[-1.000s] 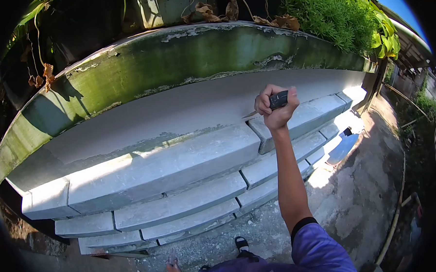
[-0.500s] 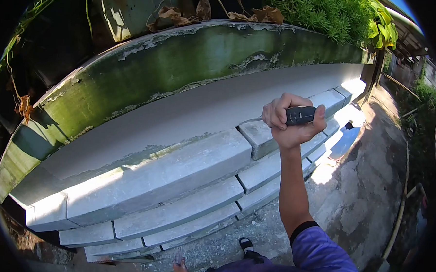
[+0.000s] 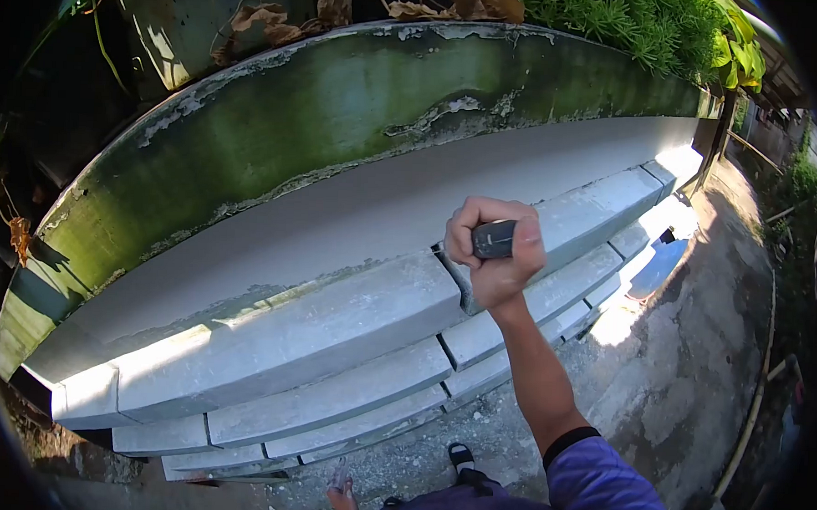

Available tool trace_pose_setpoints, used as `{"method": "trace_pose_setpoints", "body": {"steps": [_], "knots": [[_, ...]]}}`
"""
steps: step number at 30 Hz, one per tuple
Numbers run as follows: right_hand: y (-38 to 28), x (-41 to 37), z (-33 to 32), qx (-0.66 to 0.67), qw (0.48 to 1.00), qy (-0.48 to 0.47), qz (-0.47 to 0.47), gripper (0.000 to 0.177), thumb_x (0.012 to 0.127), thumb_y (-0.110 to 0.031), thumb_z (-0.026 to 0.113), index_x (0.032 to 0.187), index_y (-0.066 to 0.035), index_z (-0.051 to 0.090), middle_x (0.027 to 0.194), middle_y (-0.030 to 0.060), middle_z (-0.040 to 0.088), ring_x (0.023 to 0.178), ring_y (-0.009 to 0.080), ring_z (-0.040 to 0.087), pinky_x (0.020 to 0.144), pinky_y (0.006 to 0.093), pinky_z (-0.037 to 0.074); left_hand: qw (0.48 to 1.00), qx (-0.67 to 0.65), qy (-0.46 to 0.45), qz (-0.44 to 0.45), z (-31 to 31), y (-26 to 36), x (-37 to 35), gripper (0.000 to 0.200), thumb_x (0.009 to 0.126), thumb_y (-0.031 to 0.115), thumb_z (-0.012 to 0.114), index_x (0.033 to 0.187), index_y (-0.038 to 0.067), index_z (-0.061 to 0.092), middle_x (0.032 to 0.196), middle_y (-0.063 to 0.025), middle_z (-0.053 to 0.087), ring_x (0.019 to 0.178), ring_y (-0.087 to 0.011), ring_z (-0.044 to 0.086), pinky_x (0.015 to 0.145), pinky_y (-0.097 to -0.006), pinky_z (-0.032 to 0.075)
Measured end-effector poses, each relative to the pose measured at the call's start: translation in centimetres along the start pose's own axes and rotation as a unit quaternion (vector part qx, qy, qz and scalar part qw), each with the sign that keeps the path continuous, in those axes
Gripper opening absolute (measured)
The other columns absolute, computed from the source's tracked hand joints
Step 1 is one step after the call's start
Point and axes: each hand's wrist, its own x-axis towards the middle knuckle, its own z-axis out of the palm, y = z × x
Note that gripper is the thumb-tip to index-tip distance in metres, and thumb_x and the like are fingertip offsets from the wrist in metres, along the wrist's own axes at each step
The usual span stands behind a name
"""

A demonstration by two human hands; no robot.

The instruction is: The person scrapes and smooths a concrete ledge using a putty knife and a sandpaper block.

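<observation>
My right hand [image 3: 498,254] is closed around the dark handle [image 3: 493,240] of a hand tool. The tool's working end is hidden behind my fist. The fist is in front of the dark vertical gap between two pale concrete blocks of the top course, the long left block [image 3: 305,328] and the right block [image 3: 602,204]. Low in the view, my left hand [image 3: 344,503] hangs near my body. Its fingers look stretched out and greyish, small and partly cut off by the bottom edge, and I can make out nothing held in them.
Above the blocks runs a smooth grey wall strip [image 3: 364,226] under a mossy, peeling ledge [image 3: 323,124]. Dry leaves [image 3: 483,3] and green plants [image 3: 610,22] lie along its top. A blue object [image 3: 656,270] stands at the wall's far end. Rough concrete ground [image 3: 658,375] stretches right.
My right hand, with the tool, has moved left and slightly down, from beside the gap to in front of it. The view has shifted slightly. My left hand stays low.
</observation>
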Motion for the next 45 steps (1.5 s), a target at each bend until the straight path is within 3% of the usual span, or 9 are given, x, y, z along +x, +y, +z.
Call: {"method": "trace_pose_setpoints", "body": {"steps": [7, 10, 15, 20, 26, 29, 36, 40, 45], "knots": [[2.6, -2.5, -0.4, -0.004, 0.996, -0.038, -0.08, 0.083, 0.082, -0.082, 0.033, 0.055, -0.004, 0.041, 0.047, 0.002, 0.041, 0.039, 0.0138, 0.038, 0.04, 0.0256, 0.03, 0.994, -0.088, -0.066, 0.027, 0.3, 8.7, -1.3, 0.045, 0.085, 0.005, 0.048, 0.128, 0.001, 0.06, 0.131, -0.0151, 0.06, 0.122, -0.0247, 0.053, 0.105, -0.0337, 0.034], [3.6, -4.1, -0.5, 0.012, 0.98, -0.07, -0.185, 0.081, 0.082, -0.079, 0.039, 0.057, -0.003, 0.046, 0.049, 0.0028, 0.044, 0.041, 0.0166, 0.046, 0.043, 0.0266, 0.037, 0.993, -0.114, -0.015, 0.038, 1.7, 7.0, -1.6, 0.029, 0.086, -0.004, 0.056, 0.115, -0.006, 0.062, 0.107, -0.0125, 0.066, 0.099, -0.0187, 0.06, 0.09, -0.0306, 0.044], [1.1, -8.2, 3.5, -0.069, 0.909, -0.22, -0.346, 0.061, 0.081, -0.062, 0.058, 0.067, -0.003, 0.058, 0.059, 0.0046, 0.05, 0.051, 0.0207, 0.054, 0.05, 0.0302, 0.047, 0.997, -0.055, -0.017, -0.059, 5.1, 1.9, -2.3, 0.029, 0.086, -0.001, 0.058, 0.114, -0.007, 0.062, 0.103, -0.0131, 0.067, 0.097, -0.0204, 0.062, 0.088, -0.0323, 0.046], [2.5, -9.3, 4.1, -0.161, 0.928, -0.172, -0.289, 0.051, 0.076, -0.054, 0.066, 0.067, -0.004, 0.058, 0.061, 0.0039, 0.049, 0.052, 0.0188, 0.052, 0.048, 0.0295, 0.042, 0.993, 0.022, -0.03, -0.116, 6.0, 8.1, -3.0, 0.029, 0.088, 0.005, 0.061, 0.114, -0.008, 0.061, 0.103, -0.0146, 0.067, 0.096, -0.0218, 0.063, 0.088, -0.0325, 0.047], [1.8, -7.2, 4.0, -0.143, 0.944, -0.163, -0.247, 0.047, 0.073, -0.05, 0.068, 0.066, -0.005, 0.058, 0.06, 0.0026, 0.048, 0.052, 0.0184, 0.052, 0.047, 0.0291, 0.039, 0.976, -0.193, 0.059, -0.08, 9.2, 10.2, -5.8, 0.032, 0.087, -0.003, 0.055, 0.118, -0.008, 0.06, 0.116, -0.0137, 0.066, 0.108, -0.021, 0.061, 0.097, -0.0316, 0.043], [-0.1, -9.6, 4.7, -0.06, 0.927, -0.195, -0.314, 0.045, 0.071, -0.048, 0.07, 0.067, -0.005, 0.058, 0.062, 0.0032, 0.05, 0.055, 0.0179, 0.053, 0.047, 0.0288, 0.039, 0.978, -0.182, 0.071, -0.071, 9.6, 10.1, -7.1, 0.033, 0.087, -0.004, 0.054, 0.119, -0.008, 0.06, 0.119, -0.0138, 0.064, 0.11, -0.0206, 0.059, 0.098, -0.0313, 0.042], [3.2, -6.4, 4.4, -0.158, 0.933, -0.207, -0.25, 0.044, 0.065, -0.046, 0.074, 0.066, -0.008, 0.053, 0.061, 0.0025, 0.046, 0.053, 0.0203, 0.05, 0.048, 0.0308, 0.039, 0.978, -0.187, 0.088, -0.026, 9.0, 9.4, -9.8, 0.034, 0.088, -0.005, 0.052, 0.121, -0.009, 0.059, 0.127, -0.014, 0.061, 0.116, -0.0197, 0.056, 0.102, -0.0306, 0.039], [-0.7, -8.8, 4.7, -0.016, 0.907, -0.278, -0.316, 0.041, 0.062, -0.041, 0.075, 0.065, -0.008, 0.05, 0.061, 0.0035, 0.049, 0.051, 0.021, 0.048, 0.047, 0.032, 0.037, 0.98, -0.18, 0.065, -0.044, 6.8, 8.5, -11.5, 0.036, 0.088, -0.004, 0.054, 0.123, -0.007, 0.059, 0.128, -0.0137, 0.062, 0.119, -0.0206, 0.054, 0.097, -0.0304, 0.043], [3.2, -7.1, 4.8, -0.147, 0.932, -0.207, -0.259, 0.037, 0.06, -0.039, 0.073, 0.065, -0.009, 0.052, 0.06, 0.0056, 0.048, 0.053, 0.0235, 0.05, 0.05, 0.0337, 0.04, 0.984, -0.159, 0.076, -0.03, 3.3, 5.6, -15.9, 0.034, 0.088, -0.003, 0.056, 0.122, -0.007, 0.059, 0.124, -0.0135, 0.063, 0.117, -0.0208, 0.057, 0.1, -0.0296, 0.04]]}}
